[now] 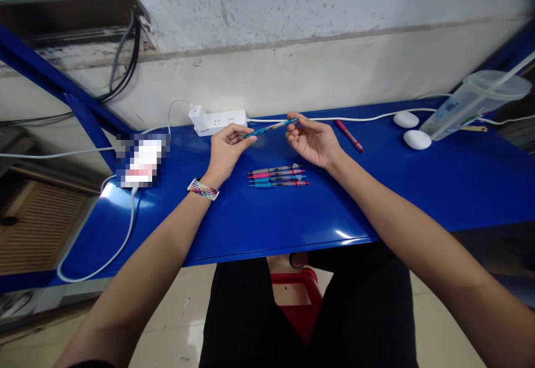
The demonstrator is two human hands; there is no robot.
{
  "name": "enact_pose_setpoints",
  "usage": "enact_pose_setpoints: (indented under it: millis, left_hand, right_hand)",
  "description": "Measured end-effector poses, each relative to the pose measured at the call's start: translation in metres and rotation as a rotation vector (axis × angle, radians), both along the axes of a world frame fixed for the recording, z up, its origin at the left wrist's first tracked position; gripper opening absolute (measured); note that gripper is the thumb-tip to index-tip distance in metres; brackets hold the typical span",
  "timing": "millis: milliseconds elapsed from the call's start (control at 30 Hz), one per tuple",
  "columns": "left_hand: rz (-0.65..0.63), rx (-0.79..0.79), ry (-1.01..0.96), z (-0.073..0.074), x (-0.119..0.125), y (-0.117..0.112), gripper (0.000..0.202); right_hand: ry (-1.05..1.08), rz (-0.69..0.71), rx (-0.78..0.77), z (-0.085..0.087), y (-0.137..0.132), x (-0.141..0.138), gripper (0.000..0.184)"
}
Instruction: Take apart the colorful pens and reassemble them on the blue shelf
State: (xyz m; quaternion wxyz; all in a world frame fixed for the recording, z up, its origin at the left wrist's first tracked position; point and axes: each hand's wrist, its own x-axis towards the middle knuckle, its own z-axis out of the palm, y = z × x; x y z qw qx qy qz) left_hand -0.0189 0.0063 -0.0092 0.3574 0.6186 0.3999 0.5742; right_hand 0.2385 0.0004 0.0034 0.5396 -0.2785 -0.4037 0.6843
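A blue pen (270,129) is held level above the blue table (418,189), gripped at both ends. My left hand (228,148) pinches its left end with curled fingers, a colourful band on that wrist. My right hand (311,139) pinches its right end between thumb and fingertips. Below the hands, several pink and blue pens (278,176) lie side by side on the table. One more pink pen (350,136) lies apart, to the right of my right hand.
A white power strip (217,120) with a plugged charger sits at the table's back, its cables running both ways. A phone (142,161) lies at left. Two white oval objects (412,130) and a tipped clear plastic cup (472,103) are at right.
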Motion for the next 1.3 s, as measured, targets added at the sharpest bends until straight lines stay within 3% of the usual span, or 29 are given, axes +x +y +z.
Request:
enact_pose_setpoints:
  millis: [267,400,500,733,900,1100,1300]
  left_hand:
    - [-0.032,0.029,-0.083,-0.0051,-0.0042,0.0076,0.022]
    - [-0.038,0.054,-0.07,-0.007,-0.0042,0.0086,0.024]
    - [-0.046,0.059,-0.078,-0.0078,-0.0041,0.009,0.024]
    - [-0.06,0.047,-0.082,-0.0076,-0.0053,0.0096,0.025]
    - [-0.069,0.062,-0.058,-0.0074,-0.0048,0.0087,0.023]
    - [-0.078,0.057,-0.061,-0.0073,-0.0057,0.0097,0.024]
    - [-0.078,0.03,-0.081,-0.0047,-0.004,0.0081,0.024]
  right_hand:
    - [0.123,0.11,0.003,-0.0017,0.0012,0.0004,0.033]
    - [0.246,0.136,-0.098,-0.0024,0.0034,-0.0011,0.02]
    - [0.283,0.121,-0.14,-0.0015,0.0031,-0.0025,0.024]
    - [0.263,0.084,-0.166,0.0001,0.001,-0.0035,0.021]
    - [0.265,0.067,-0.142,0.0006,0.0005,-0.0034,0.029]
    - [0.237,0.063,-0.142,-0.002,0.0026,-0.0034,0.02]
    - [0.224,0.057,-0.142,-0.0032,0.0026,-0.0024,0.029]
